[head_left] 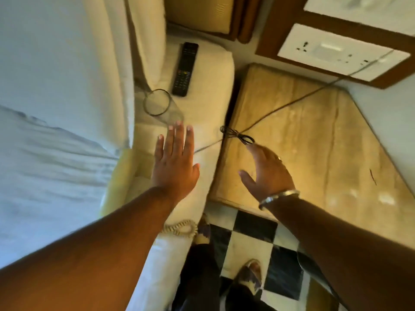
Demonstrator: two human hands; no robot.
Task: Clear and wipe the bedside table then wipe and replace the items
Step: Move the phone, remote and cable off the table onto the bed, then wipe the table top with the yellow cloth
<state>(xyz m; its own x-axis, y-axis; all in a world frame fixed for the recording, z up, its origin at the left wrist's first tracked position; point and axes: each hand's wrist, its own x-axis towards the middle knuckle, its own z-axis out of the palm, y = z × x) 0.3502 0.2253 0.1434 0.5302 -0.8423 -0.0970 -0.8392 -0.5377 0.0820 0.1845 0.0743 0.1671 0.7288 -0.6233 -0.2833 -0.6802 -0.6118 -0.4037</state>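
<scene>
The bedside table has a beige marble-like top, at the right of the bed. A thin dark cable runs across it from the wall socket, with a bundled loop at the table's left edge. My right hand hovers open over the table's near left part, fingertips just short of the cable loop. My left hand is spread flat above the mattress edge, holding nothing. On the bed lie a black remote control and a clear drinking glass, just beyond my left fingertips.
A white socket panel sits on the wall behind the table. White bedding fills the left. A coiled beige phone cord rests on the mattress edge near me. My feet stand on black-and-white checkered floor.
</scene>
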